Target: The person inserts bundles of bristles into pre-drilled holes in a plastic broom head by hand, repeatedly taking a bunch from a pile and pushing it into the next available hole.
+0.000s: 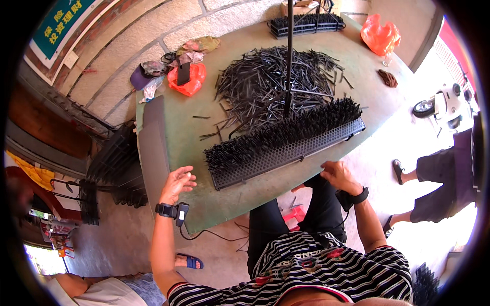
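A long black perforated tray (pixel 286 157) lies slantwise on the green table. Dense black strips (pixel 286 133) stand upright along its far part, while bare holes show along its near side. My left hand (pixel 178 184) is over the table just left of the tray, open, with fingers stretched out and nothing in it. At the table's near edge, below the tray's right end, my right hand (pixel 341 177) has its fingers curled in. Whether it pinches something small is hidden. Behind the tray lies a big heap of loose black strips (pixel 265 81).
A thin black pole (pixel 289 51) rises in front of the heap. A second filled tray (pixel 306 24) stands at the back. Red plastic bags (pixel 380 35), caps (pixel 140 77) and a dark phone (pixel 183 73) lie on the table. Another person (pixel 439 173) stands at right; cables hang from my wrists.
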